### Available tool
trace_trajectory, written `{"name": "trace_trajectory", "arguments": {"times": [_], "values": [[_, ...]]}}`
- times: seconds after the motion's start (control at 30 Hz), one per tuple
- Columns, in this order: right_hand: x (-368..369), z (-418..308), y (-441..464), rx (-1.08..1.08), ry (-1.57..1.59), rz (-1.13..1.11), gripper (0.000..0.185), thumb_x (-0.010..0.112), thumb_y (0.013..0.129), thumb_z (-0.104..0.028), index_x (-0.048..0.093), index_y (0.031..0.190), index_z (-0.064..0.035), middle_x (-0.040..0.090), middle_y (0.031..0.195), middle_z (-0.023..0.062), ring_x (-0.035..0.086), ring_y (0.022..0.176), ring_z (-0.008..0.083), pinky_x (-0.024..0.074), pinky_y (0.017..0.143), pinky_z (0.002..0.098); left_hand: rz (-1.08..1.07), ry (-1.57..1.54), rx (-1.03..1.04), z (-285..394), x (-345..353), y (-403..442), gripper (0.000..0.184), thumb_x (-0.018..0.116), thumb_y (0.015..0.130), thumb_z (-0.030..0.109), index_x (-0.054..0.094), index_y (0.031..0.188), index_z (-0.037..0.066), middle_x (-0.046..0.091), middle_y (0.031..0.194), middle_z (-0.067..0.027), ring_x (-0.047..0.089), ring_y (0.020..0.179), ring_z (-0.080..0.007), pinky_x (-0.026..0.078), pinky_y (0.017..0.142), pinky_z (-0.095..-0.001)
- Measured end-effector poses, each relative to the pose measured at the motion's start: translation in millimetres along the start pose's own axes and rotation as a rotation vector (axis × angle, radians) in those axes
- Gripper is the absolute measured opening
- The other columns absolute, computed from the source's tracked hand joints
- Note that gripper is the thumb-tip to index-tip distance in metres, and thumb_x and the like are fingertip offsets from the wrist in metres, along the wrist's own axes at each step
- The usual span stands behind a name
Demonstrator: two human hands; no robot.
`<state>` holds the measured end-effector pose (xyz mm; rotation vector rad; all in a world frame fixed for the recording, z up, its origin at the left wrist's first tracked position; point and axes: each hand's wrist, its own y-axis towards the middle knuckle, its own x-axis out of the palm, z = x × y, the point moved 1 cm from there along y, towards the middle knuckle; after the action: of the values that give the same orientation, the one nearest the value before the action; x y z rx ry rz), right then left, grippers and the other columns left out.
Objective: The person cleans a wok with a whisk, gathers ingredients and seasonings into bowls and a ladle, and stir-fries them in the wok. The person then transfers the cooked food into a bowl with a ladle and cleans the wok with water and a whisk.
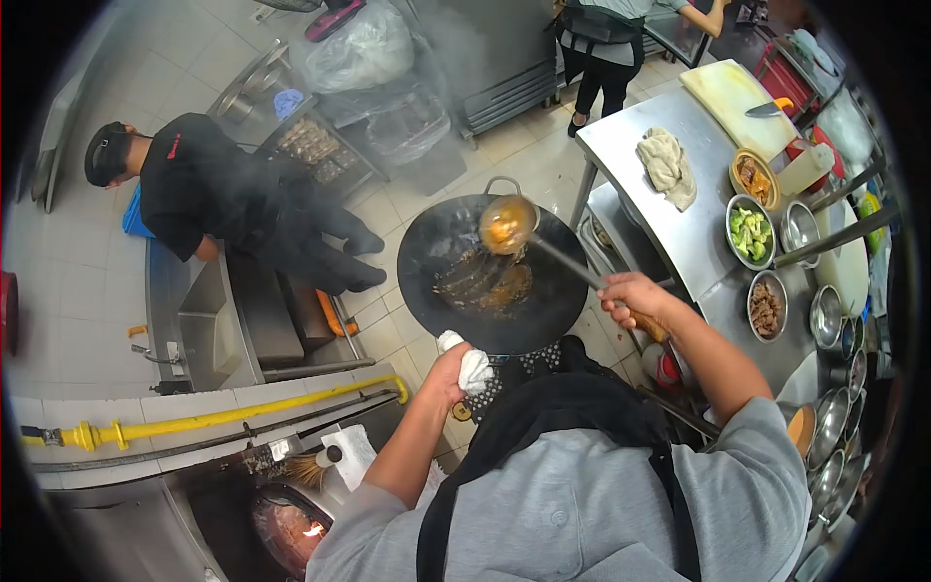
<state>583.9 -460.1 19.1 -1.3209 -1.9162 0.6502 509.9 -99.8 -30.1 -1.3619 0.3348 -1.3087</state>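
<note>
A large black wok (436, 281) is in the middle of the head view, with brown sauce or food residue and smoke in it. At its near rim my left hand (449, 374) is closed round a folded white cloth (475, 371); the cloth and fingers hide the grip on the wok. My right hand (632, 303) grips the wooden handle of a long metal ladle (562, 258). The ladle's bowl is over the far right part of the wok and holds orange-brown food in sauce (506, 229). A loop handle (502, 184) stands up at the wok's far rim.
To the right, a steel table (621, 145) bears a cloth (666, 167), a cutting board (739, 105) with a knife (769, 109), broccoli (750, 233) and meat (765, 308) in bowls. A person in black (213, 184) bends at a sink on the left. Another person (601, 48) stands behind. A burner (291, 529) glows lower left.
</note>
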Motion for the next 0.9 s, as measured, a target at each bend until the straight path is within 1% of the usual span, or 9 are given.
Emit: {"name": "trace_trajectory", "arguments": {"times": [0.1, 0.17, 0.23, 0.27, 0.43, 0.57, 0.67, 0.77, 0.9], "values": [[-8, -7, 15, -0.097, -0.261, 0.185, 0.047, 0.06, 0.083, -0.007, 0.049, 0.127, 0.0055, 0.056, 0.069, 0.0083, 0.053, 0.051, 0.017, 0.0401, 0.041, 0.0313, 0.071, 0.068, 0.078, 0, -7, 4, 0.011, 0.051, 0.086, 0.015, 0.055, 0.081, 0.008, 0.058, 0.065, -0.0073, 0.059, 0.054, -0.0225, 0.051, 0.048, -0.0374], [-5, -17, 13, -0.209, -0.812, 0.271, 0.048, 0.059, 0.082, -0.005, 0.049, 0.127, 0.0078, 0.06, 0.072, 0.0142, 0.057, 0.052, 0.0202, 0.0448, 0.045, 0.0331, 0.108, 0.129, 0.127, 6, -9, 11, 0.012, 0.05, 0.087, 0.017, 0.056, 0.086, 0.007, 0.059, 0.068, -0.0081, 0.06, 0.057, -0.0239, 0.051, 0.05, -0.0383], [-1, -8, 12, -0.288, -0.913, 0.268, 0.049, 0.059, 0.082, -0.007, 0.048, 0.127, 0.0085, 0.063, 0.074, 0.0184, 0.06, 0.053, 0.0211, 0.0474, 0.048, 0.0338, 0.076, 0.159, 0.132, 13, -8, 16, 0.012, 0.049, 0.088, 0.018, 0.056, 0.089, 0.007, 0.059, 0.068, -0.0081, 0.06, 0.057, -0.0233, 0.052, 0.05, -0.0377], [9, -5, 5, -0.227, -0.83, 0.222, 0.048, 0.059, 0.082, -0.008, 0.049, 0.126, 0.0075, 0.062, 0.073, 0.0172, 0.06, 0.052, 0.0205, 0.0474, 0.047, 0.034, 0.085, 0.144, 0.137, 16, 9, 8, 0.015, 0.051, 0.086, 0.015, 0.056, 0.078, 0.004, 0.059, 0.063, -0.0087, 0.059, 0.049, -0.0232, 0.049, 0.043, -0.0369], [48, 20, -27, 0.13, -0.092, -0.173, 0.039, 0.057, 0.088, -0.011, 0.05, 0.125, -0.0033, 0.048, 0.065, 0.0009, 0.044, 0.044, 0.01, 0.0343, 0.036, 0.0242, 0.052, 0.097, 0.058, 7, 13, 40, 0.018, 0.049, 0.089, 0.02, 0.056, 0.081, 0.005, 0.06, 0.065, -0.0108, 0.06, 0.05, -0.0266, 0.045, 0.038, -0.0388], [43, 36, -54, 0.224, 0.27, -0.362, 0.04, 0.056, 0.09, -0.014, 0.047, 0.128, -0.0064, 0.046, 0.067, 0.0005, 0.039, 0.044, 0.0068, 0.0298, 0.034, 0.0212, 0.017, 0.044, -0.031, 3, 11, 32, 0.021, 0.047, 0.091, 0.022, 0.055, 0.08, 0.006, 0.059, 0.064, -0.0096, 0.059, 0.05, -0.0256, 0.044, 0.037, -0.0372], [25, 41, -79, 0.273, 0.541, -0.612, 0.012, 0.053, 0.093, -0.016, 0.051, 0.103, -0.012, 0.047, 0.07, -0.0012, 0.038, 0.045, 0.0042, 0.0285, 0.033, 0.0196, -0.085, -0.04, -0.106, -2, 3, 21, 0.022, 0.046, 0.091, 0.022, 0.055, 0.077, 0.008, 0.058, 0.063, -0.0081, 0.058, 0.05, -0.0242, 0.043, 0.038, -0.0353], [42, 35, -68, 0.157, 0.302, -0.412, 0.008, 0.053, 0.093, -0.017, 0.049, 0.098, -0.0125, 0.047, 0.071, -0.0019, 0.038, 0.045, 0.0043, 0.0288, 0.034, 0.0188, -0.079, -0.087, -0.09, -15, -7, 27, 0.02, 0.047, 0.09, 0.02, 0.055, 0.076, 0.009, 0.058, 0.062, -0.0078, 0.058, 0.049, -0.0241, 0.044, 0.039, -0.0353], [31, 22, -25, 0.094, 0.327, -0.243, 0.011, 0.057, 0.09, -0.014, 0.049, 0.096, -0.0106, 0.048, 0.069, -0.0005, 0.039, 0.046, 0.0049, 0.0294, 0.036, 0.0209, -0.008, -0.096, -0.026, -21, 5, 20, 0.016, 0.05, 0.087, 0.017, 0.054, 0.074, 0.009, 0.057, 0.062, -0.0075, 0.057, 0.049, -0.0243, 0.046, 0.04, -0.036]]}}
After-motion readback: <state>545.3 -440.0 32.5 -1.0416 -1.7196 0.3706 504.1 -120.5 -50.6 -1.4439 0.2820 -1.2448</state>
